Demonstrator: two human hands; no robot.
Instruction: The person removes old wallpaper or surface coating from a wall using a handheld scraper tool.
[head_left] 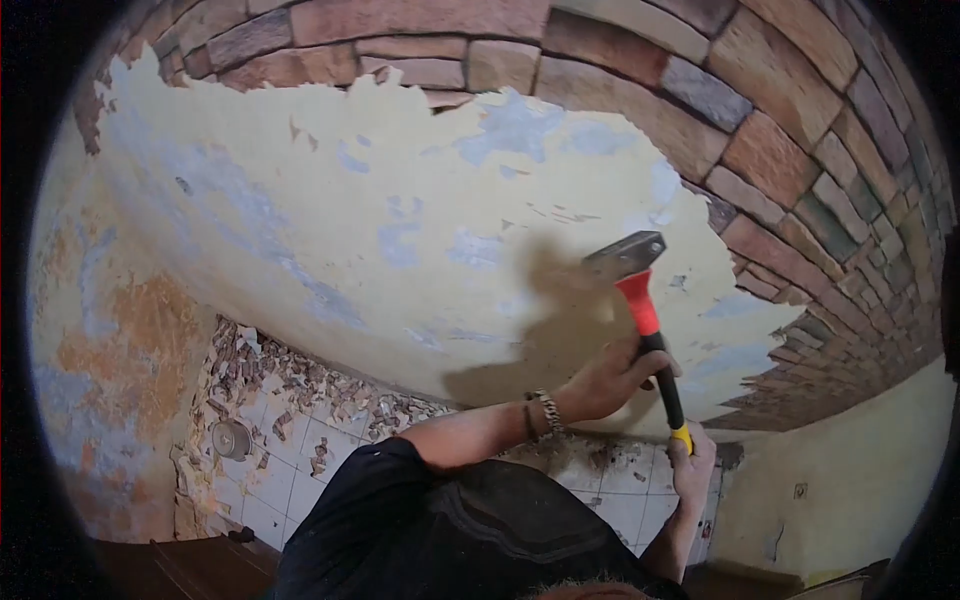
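Both my hands are wrapped around a long-handled scraper (639, 300) with a dark metal head, a red neck, a black grip and a yellow end. My left hand (610, 380) closes on the black grip just below the red neck, a bracelet-like watch (548, 412) at its wrist. Lower down, at the yellow end, my right hand (692, 462) is closed. The scraper's head overlaps the pale bared wall (400, 200) in this view. Around that patch, stone-patterned wallpaper (640, 120) remains along a ragged torn edge above and to the right.
Torn wallpaper scraps (300, 385) litter the white tiled floor (270, 480) along the wall's foot. A round grey container (231, 439) stands among them. The left side wall (130, 350) is patchy orange and blue-grey; the right one (850, 460) is pale, with a small outlet (800, 491).
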